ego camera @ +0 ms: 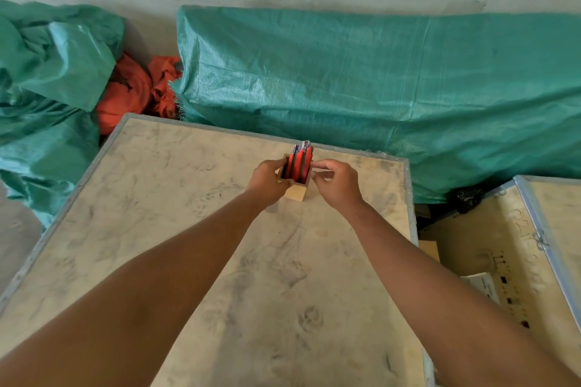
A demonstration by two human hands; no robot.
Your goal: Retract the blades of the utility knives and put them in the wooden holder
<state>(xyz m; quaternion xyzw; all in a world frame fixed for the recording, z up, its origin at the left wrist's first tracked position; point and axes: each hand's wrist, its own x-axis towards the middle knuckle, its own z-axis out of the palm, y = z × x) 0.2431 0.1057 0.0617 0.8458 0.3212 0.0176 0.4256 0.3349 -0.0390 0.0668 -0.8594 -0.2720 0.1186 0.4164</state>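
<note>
A small wooden holder [297, 192] stands near the far edge of a dusty plywood crate top [188, 229]. Several red utility knives [300, 162] stand upright inside it, their grey ends sticking out above the rim. My left hand [267, 181] grips the holder's left side. My right hand [338, 182] pinches its right rim with fingertips. Whether the blades are drawn in is too small to tell.
Green tarpaulin [377, 88] covers bulky shapes behind the crate and at the left. Orange cloth [135, 91] lies bunched between the tarps. A second plywood crate [518, 245] sits lower at the right, across a dark gap.
</note>
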